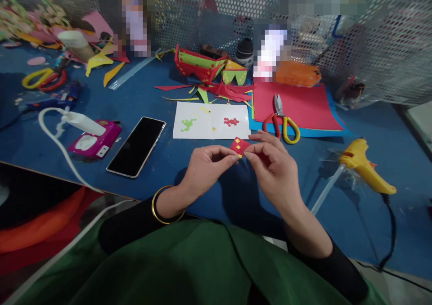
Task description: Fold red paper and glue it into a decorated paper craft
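Note:
Between both hands is a small red paper piece (242, 145) with yellow diamond-shaped bits on it in a row. My left hand (206, 168) pinches its left side between thumb and forefinger. At its right edge my right hand (275, 168) has thumb and forefinger closed on the paper, the other fingers loosely curled. Just beyond lies a white sheet (216, 120) bearing little heaps of green bits (187, 124), red bits (231, 122) and a few yellow bits. Scissors (281, 120) with red and yellow handles rest beyond my right hand, partly on coloured paper.
A yellow glue gun (366, 163) lies at right, its cord running off the front edge. On the left are a phone (137, 146), a pink power socket (96, 138) and more scissors (43, 78). Decorated paper shapes (199, 64), red sheets (293, 107) and scraps line the back.

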Demonstrator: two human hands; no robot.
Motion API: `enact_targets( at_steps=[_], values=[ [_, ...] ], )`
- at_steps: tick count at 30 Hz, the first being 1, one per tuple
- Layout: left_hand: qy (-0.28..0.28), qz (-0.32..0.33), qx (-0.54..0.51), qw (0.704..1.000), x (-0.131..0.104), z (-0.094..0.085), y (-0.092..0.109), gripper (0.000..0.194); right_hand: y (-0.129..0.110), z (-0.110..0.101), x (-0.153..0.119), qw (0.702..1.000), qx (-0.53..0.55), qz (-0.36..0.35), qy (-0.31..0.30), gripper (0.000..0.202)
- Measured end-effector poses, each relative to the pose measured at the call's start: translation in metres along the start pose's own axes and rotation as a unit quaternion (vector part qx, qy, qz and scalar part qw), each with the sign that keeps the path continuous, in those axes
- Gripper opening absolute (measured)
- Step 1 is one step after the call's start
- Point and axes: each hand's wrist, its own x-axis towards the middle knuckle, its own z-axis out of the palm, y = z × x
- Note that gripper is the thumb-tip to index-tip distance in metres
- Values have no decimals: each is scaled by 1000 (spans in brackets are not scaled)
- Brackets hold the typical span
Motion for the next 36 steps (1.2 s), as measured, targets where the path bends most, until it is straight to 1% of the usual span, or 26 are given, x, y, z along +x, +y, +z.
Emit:
enact_targets(
  at_steps=[3, 7, 10, 17, 19, 21, 25, 29, 34, 36],
  values=[
    [4, 1, 8, 1000, 0, 0, 0, 14, 1, -2, 1, 1000, 0, 2, 6, 9],
    [6, 10, 17, 1000, -1, 0, 1, 15, 4, -3, 1, 1000, 9, 13, -22, 7],
    [9, 19, 26, 999, -2, 0, 2, 16, 4, -3, 0, 999, 10, 17, -32, 8],
    [10, 14, 48, 999, -2, 0, 4, 17, -1, -6, 2, 996, 41, 42, -68, 10],
    [12, 13, 46, 999, -2, 0, 4, 16, -2, -7, 3, 993, 64, 66, -71, 11],
    [13, 9, 37, 999, -2, -1, 4, 16, -4, -9, 5, 988, 92, 109, -67, 11],
    [6, -1, 12, 1000, -1, 1, 3, 15, -6, -12, 7, 965, 151, 197, -82, 15],
    [3, -19, -23, 1000, -1, 2, 3, 19, -7, -12, 8, 956, 172, 223, -75, 18],
    [24, -82, -80, 993, 1, 2, 3, 28, -7, -12, 7, 962, 158, 212, -69, 17],
    [16, -101, -88, 991, 2, 1, 2, 27, -8, -11, 7, 966, 146, 205, -66, 16]
  ],
)
